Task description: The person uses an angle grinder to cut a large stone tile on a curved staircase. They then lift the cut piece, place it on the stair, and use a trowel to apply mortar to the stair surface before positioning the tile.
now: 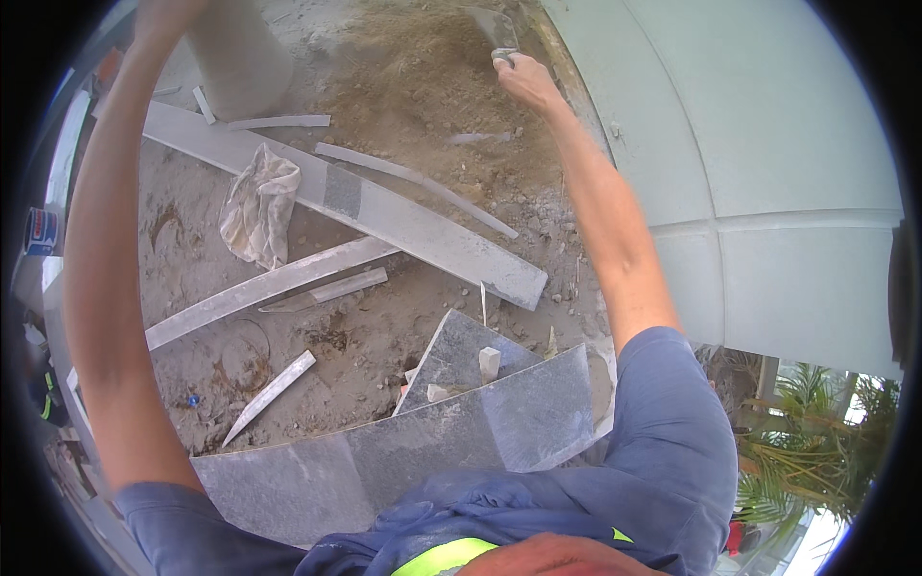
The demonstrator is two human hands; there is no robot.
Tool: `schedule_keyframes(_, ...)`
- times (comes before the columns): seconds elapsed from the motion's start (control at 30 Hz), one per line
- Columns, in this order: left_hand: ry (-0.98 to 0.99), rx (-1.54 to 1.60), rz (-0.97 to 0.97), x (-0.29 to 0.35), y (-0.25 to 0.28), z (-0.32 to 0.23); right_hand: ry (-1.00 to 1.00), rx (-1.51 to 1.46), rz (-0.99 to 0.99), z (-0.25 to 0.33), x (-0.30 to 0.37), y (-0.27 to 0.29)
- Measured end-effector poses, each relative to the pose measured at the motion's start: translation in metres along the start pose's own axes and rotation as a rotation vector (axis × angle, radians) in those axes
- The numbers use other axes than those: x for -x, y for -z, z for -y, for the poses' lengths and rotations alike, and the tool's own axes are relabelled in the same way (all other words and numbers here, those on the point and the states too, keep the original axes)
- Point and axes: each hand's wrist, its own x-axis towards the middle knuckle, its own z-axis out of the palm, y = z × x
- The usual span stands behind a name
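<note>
In the head view, a long flat grey stone plank (423, 227) slants across the brown dirt (413, 67) from 10 o'clock to the centre, a crumpled whitish cloth (261, 211) lying partly over it; a smooth pale-green wall (759, 125) borders 2 o'clock. Near 12 o'clock, a dusty grey flat-bladed trowel (494, 27) points toward 11, its long axis running 11 to 5. The right hand (526, 81) grips it, arm outstretched; the left hand (173, 8), between 10 and 11, is mostly cut off, its grasp impossible to tell.
</note>
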Motion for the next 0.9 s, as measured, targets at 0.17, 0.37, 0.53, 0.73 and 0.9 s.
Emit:
schedule_keyframes(0.17, -0.001, 0.060, -0.018, 0.000, -0.001, -0.022, -0.229, -0.016, 0.083, -0.050, 0.010, 0.031)
schedule_keyframes(0.37, -0.001, 0.080, -0.031, -0.002, 0.003, -0.037, -0.230, -0.143, 0.136, -0.021, 0.041, 0.010)
schedule_keyframes(0.53, 0.032, 0.045, -0.032, 0.007, 0.009, -0.012, -0.296, -0.086, 0.079, 0.022, 0.089, 0.037)
schedule_keyframes(0.73, 0.005, 0.127, -0.058, -0.001, 0.012, -0.051, -0.381, -0.068, 0.102, -0.022, 0.107, 0.027)
schedule_keyframes(0.9, 0.043, 0.084, -0.079, 0.006, 0.017, -0.027, -0.252, -0.099, 0.170, 0.036, 0.171, 0.062)
